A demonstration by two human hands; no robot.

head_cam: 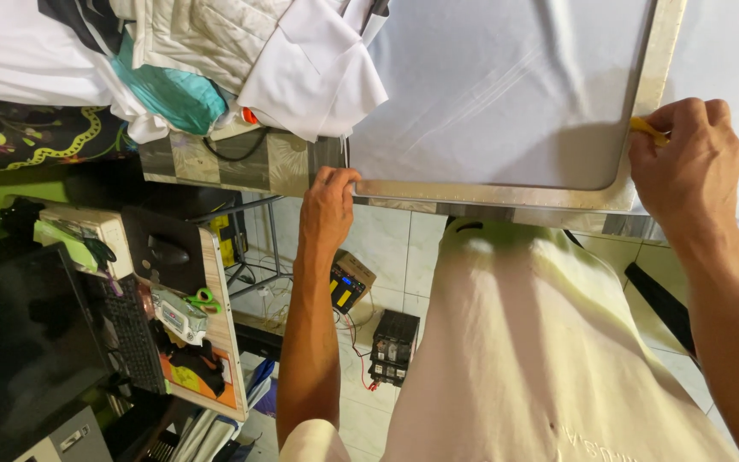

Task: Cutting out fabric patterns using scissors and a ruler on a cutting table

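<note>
A large framed screen with white mesh [506,94] and a pale metal frame [489,195] lies on the table in front of me. My left hand [328,205] grips the frame's near left corner. On the right side of the frame, my right hand [686,158] is closed around a small yellow tool [646,128], pressed against the frame's inner edge near the rounded corner. My pale shirt fills the lower middle of the view.
A heap of white, cream and teal garments [215,60] sits at the table's far left. A side desk on the left holds a black keyboard [134,338], mouse [167,253] and green scissors [204,299]. Meters and a breaker box [393,346] lie on the tiled floor.
</note>
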